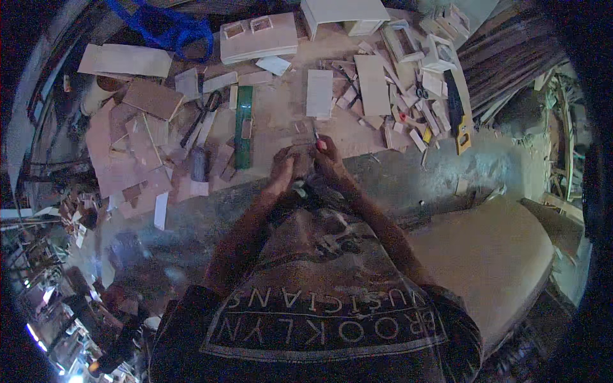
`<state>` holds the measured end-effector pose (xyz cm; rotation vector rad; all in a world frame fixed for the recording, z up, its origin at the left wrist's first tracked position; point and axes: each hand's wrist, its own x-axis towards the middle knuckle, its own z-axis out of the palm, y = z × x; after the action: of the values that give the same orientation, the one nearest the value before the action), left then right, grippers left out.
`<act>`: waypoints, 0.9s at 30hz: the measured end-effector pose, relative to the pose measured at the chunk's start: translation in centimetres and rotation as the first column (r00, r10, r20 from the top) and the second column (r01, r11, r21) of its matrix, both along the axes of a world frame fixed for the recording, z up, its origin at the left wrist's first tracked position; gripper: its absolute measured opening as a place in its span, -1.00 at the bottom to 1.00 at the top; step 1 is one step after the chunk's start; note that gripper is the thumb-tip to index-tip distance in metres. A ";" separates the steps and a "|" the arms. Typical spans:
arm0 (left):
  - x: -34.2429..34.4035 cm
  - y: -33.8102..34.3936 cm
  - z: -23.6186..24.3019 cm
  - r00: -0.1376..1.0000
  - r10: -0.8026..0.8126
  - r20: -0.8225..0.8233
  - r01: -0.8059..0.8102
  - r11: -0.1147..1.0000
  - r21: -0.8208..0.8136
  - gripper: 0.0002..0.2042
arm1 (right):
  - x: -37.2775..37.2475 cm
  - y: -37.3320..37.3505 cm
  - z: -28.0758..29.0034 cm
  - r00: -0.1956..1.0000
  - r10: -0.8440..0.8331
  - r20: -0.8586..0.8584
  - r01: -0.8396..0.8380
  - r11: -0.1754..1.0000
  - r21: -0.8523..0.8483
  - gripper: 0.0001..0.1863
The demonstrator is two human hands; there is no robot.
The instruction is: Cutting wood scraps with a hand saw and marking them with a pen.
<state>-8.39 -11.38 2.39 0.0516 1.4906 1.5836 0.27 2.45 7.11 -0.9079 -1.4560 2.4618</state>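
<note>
Both hands meet at the near edge of the workbench (281, 115). In my right hand (332, 167) is a slim tool with a red handle (321, 145); its thin shaft points away from me, and its exact kind is too blurred to tell. My left hand (282, 169) is closed beside it, the fingers curled toward a small light-brown wooden piece (301, 145) between the hands. How firmly the left fingers grip that piece is hard to see. Beyond the hands lies a pale rectangular board (319, 94).
Left of the hands are a green strip (243, 127), dark scissors (212, 102) and stacked wood sheets (153, 102). Wood offcuts (408, 115) and a yellow-handled saw (462, 137) lie at right. Small wooden box shapes (258, 39) and blue straps (185, 35) are at the back.
</note>
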 end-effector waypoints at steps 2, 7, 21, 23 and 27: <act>-0.6 -0.1 -0.5 0.931 -0.283 -0.230 0.240 0.950 -0.199 -0.48 | -0.1 0.0 -2.3 0.999 0.033 0.037 -0.037 0.994 0.099 -0.52; 1.8 -0.5 3.7 0.228 -0.579 -0.783 0.250 0.812 -0.528 -0.40 | -0.1 0.3 -3.0 0.950 0.065 0.305 -0.178 0.916 0.359 -0.55; 3.0 -3.1 -1.9 0.750 -0.155 -0.643 0.185 0.982 -0.021 -0.38 | 6.4 -0.7 -0.2 0.887 0.276 0.371 -0.429 0.790 0.439 -0.49; 2.9 -2.9 2.8 0.311 -0.634 -0.708 0.226 0.773 -0.592 -0.36 | 8.0 -1.5 -0.1 0.951 0.184 0.247 -0.306 0.650 0.696 -0.50; 3.0 -2.5 3.1 0.327 -0.718 -0.614 0.275 0.694 -0.666 -0.42 | 9.0 -0.6 -5.8 0.764 0.521 0.381 -0.575 0.283 0.767 -0.20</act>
<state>-5.41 -13.85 5.49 1.1157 2.2558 0.5574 9.31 1.89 1.36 -0.2141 -2.9822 1.4434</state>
